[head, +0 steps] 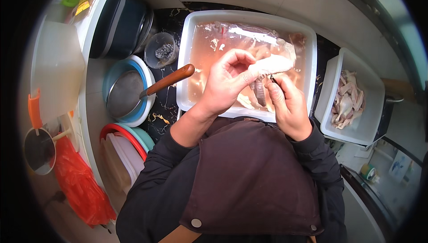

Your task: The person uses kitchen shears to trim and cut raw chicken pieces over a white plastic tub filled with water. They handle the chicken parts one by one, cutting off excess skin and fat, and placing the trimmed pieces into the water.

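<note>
Between the thumb and fingers of my left hand is a pale plucked poultry piece, its skin washed out by glare. A grey, ridged part hangs below it; whether the two are joined I cannot tell. My right hand pinches a small dark tool, mostly covered by the fingers, with its tip against the underside of the poultry. Both hands are over a white plastic tub of cloudy pinkish water, where more pale pieces and scraps lie.
Right of me, a second white tub holds plucked poultry. On the left are a wooden-handled metal pan on stacked basins, a clear container with a steel scourer, more basins and a red plastic bag.
</note>
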The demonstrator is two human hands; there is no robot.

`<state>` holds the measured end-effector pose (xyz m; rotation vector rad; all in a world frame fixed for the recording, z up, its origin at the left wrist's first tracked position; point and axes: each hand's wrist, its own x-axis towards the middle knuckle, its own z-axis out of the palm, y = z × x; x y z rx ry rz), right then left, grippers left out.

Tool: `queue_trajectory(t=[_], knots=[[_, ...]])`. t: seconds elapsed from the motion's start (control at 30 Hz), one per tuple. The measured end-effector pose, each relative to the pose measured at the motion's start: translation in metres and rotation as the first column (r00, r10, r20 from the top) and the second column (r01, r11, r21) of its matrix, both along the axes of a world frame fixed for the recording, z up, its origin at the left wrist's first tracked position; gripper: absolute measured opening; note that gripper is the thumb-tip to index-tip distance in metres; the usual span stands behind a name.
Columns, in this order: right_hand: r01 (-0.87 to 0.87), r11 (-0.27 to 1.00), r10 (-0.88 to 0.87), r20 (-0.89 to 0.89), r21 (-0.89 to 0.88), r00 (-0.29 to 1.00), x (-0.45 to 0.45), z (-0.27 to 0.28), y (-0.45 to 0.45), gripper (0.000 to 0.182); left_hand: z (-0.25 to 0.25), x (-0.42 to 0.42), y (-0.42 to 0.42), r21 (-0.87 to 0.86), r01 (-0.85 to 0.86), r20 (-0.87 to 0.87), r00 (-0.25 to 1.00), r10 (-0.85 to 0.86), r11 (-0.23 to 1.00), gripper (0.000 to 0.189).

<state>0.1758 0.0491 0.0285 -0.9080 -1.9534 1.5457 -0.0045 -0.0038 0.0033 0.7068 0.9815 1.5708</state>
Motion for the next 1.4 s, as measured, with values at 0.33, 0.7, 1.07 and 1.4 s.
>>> queue_trajectory(t=[0.33, 0.7, 1.07, 1.4], knots=[[-0.018, 0.988, 0.019, -0.004, 0.152, 1.0, 0.001, 0.002, 0.009, 0.015, 0.002, 0.003, -0.004, 0.015, 0.014, 0.055, 0.998, -0.014, 1.0, 0.019], [-0.059, 0.973, 0.049, 0.048, 0.223, 0.998, -0.003, 0.005, 0.003, 0.012, 0.009, 0.012, -0.007, 0.017, -0.046, -0.014, 0.999, 0.046, 0.999, 0.018], [-0.05, 0.972, 0.044, 0.034, 0.228, 0.998, -0.002, 0.004, 0.003, 0.01, 0.004, 0.015, -0.009, 0.097, -0.036, 0.001, 0.999, 0.036, 0.995, 0.017], [-0.037, 0.97, 0.037, 0.005, 0.242, 0.999, -0.004, 0.003, 0.003, 0.008, 0.004, 0.014, -0.007, 0.151, -0.038, -0.103, 0.993, 0.054, 0.988, 0.018]])
